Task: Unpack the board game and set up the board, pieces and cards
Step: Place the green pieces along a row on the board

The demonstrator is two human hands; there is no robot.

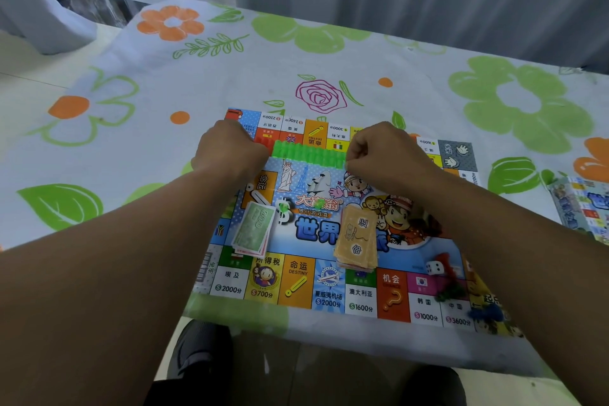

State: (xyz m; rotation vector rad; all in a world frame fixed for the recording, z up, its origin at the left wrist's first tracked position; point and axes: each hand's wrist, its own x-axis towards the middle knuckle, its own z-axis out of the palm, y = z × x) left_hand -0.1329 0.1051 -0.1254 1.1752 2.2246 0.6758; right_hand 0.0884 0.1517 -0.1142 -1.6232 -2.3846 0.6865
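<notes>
A green strip of plastic houses sits at the far side of the game board, on the flower-cloth desk. My right hand pinches its right end. My left hand seems to hold the other, its grip closed, fingers hidden. Nearer me lie green banknotes, yellow cards and a white die.

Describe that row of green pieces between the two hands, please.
The row of green pieces is a line of small, bright green, glossy plastic blocks packed side by side. It lies across the far part of the game board, beyond its centre picture. The left hand, fingers curled, meets its left end; the right hand seems to pinch its right end.
</notes>
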